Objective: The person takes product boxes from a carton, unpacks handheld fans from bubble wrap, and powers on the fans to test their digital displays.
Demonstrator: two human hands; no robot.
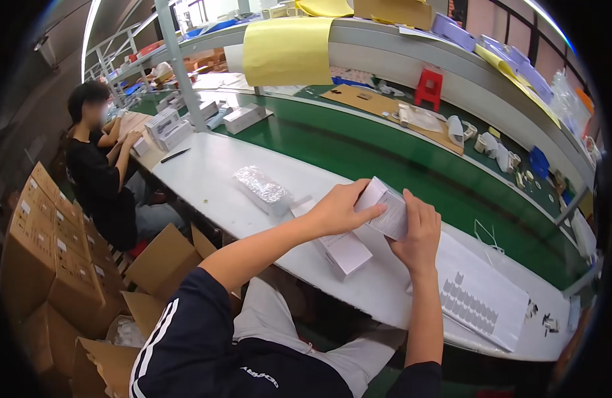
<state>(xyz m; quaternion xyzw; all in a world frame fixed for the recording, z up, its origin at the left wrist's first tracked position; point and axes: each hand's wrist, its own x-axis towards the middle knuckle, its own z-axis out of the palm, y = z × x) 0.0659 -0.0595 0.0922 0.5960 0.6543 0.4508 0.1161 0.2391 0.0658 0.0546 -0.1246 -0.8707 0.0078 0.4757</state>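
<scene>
Raised over the white table (213, 169) is a small white carton (389, 211) with fine print, tilted between my two hands. My left hand (342, 209) grips its left side, the thumb lying across the near face. On the right side, my right hand (418, 232) is closed around the same carton. Another white carton (345, 254) lies on the table just below, partly covered by my left forearm and hand. Left of it sits a bubble-wrapped package (259, 186). To the right of my right forearm is a white sheet with grey labels (470, 302).
A black pen (176, 155) lies at the table's left end, and small dark pieces (550, 324) at its right end. A co-worker (97, 166) sits at the left near stacked white cartons (168, 126). Open cardboard boxes (163, 262) stand beside me. A shelf (379, 33) spans the back.
</scene>
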